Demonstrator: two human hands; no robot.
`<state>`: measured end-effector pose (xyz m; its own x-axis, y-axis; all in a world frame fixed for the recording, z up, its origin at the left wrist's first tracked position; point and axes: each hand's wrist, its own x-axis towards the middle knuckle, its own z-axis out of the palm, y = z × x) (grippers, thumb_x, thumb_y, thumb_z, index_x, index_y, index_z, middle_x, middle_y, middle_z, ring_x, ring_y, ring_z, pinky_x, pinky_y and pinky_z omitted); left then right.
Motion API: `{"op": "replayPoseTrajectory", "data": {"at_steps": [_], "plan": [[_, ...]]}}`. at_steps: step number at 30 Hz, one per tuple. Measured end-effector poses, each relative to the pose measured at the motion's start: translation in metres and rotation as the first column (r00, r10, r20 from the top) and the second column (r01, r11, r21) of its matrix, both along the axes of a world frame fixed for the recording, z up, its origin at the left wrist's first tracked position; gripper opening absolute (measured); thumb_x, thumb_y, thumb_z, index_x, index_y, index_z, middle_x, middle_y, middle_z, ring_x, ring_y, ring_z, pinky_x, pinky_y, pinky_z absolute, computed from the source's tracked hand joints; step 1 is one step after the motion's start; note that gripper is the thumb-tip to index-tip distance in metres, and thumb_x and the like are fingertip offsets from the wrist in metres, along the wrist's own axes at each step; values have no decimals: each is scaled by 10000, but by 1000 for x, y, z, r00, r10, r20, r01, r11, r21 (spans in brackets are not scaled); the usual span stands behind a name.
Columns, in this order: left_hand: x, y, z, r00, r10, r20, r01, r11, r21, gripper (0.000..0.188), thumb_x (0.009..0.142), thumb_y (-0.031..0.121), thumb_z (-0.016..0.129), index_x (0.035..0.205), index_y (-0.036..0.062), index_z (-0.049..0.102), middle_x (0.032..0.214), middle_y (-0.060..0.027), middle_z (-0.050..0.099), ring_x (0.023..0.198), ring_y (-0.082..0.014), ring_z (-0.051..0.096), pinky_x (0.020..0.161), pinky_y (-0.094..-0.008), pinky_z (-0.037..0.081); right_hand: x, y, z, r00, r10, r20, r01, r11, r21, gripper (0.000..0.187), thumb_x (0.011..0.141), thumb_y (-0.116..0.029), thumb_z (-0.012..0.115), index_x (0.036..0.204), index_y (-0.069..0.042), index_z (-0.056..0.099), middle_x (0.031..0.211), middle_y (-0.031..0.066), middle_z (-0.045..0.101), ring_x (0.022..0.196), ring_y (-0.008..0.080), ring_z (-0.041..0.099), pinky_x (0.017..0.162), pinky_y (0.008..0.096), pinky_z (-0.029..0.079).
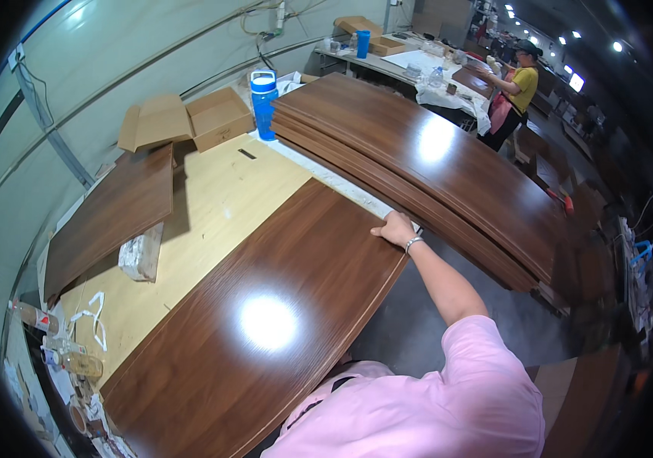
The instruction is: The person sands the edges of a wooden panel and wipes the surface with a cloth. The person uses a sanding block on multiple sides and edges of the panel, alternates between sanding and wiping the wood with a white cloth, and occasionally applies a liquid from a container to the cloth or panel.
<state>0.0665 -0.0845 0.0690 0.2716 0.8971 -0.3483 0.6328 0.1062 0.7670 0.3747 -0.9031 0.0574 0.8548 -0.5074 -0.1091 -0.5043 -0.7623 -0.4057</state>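
A long brown wood-grain panel (212,374) lies across the worktable in front of me, a bright light reflecting off its glossy face. At its far right corner, my right hand (397,230) grips the edge; the thumb rests on the top face, and the other fingers are partly hidden at the edge. A bracelet circles that wrist. My left hand is out of sight. Just beyond my right hand rises a stack of similar brown panels (418,145). Another brown panel (117,217) leans at the left, propped over a whitish block (141,256).
The pale yellow tabletop (223,202) carries an open cardboard box (220,120) and a blue bottle (263,103) at the back. Several plastic bottles (82,364) crowd the left edge. A person in a yellow shirt (525,88) works at a farther table on the right.
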Motion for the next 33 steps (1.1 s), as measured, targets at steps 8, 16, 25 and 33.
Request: {"op": "replayPoseTrajectory", "data": {"at_steps": [8, 16, 25, 33], "plan": [[-24, 60, -48, 1000, -12, -29, 17, 984, 177, 283, 919, 184, 665, 706, 102, 497, 550, -20, 451, 425, -137, 382, 352, -319, 272, 4, 8, -7, 997, 68, -30, -67, 997, 23, 520, 738, -392, 830, 933, 76, 715, 980, 291, 693, 960, 395, 681, 869, 437, 523], [-18, 76, -57, 896, -24, -443, 414, 409, 813, 437, 932, 364, 647, 885, -70, 661, 747, -222, 670, 617, -361, 613, 545, -473, 463, 3, 9, 1, 999, 28, -17, -26, 995, 99, 488, 755, -335, 824, 993, 73, 699, 1027, 303, 685, 978, 430, 673, 890, 468, 525], [150, -154, 34, 749, -615, 249, 533, 781, 326, 301, 972, 175, 592, 1227, 19, 625, 984, -98, 700, 651, -149, 605, 566, -270, 487, 42, 177, 11, 695, 546, 467, -663, 738, 125, 503, 812, -233, 726, 1200, 70, 622, 1247, 250, 590, 1202, 362, 549, 1044, 418, 444], [124, -190, 31, 608, -785, 116, 611, 557, 562, 315, 936, 53, 611, 1233, -53, 619, 1231, -161, 636, 1144, -251, 602, 1012, -362, 445, -23, 364, -3, 450, 738, 503, -893, 368, 260, 638, 807, -377, 723, 1258, 48, 571, 1316, 284, 495, 1197, 434, 501, 1033, 461, 433]]}}
